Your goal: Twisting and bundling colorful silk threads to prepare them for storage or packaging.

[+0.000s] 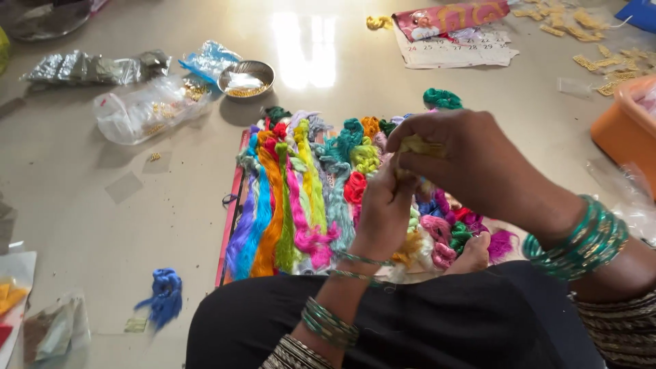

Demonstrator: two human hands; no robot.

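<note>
My left hand (384,213) and my right hand (471,160) meet above a pile of coloured thread skeins (301,191) laid on a red-edged board (232,219). Both hands pinch a small pale-yellow bundle of thread (418,145) between their fingers. My right hand covers most of it from above; my left grips it from below. Green bangles ring both wrists. My toes (471,254) rest at the near edge of the skeins, over my black-clad lap.
A loose blue skein (164,292) lies on the floor at left. Farther off sit a small steel bowl (246,76), clear plastic bags (147,106), a calendar sheet (454,48), gold trim pieces (601,48) and an orange tub (629,130) at right.
</note>
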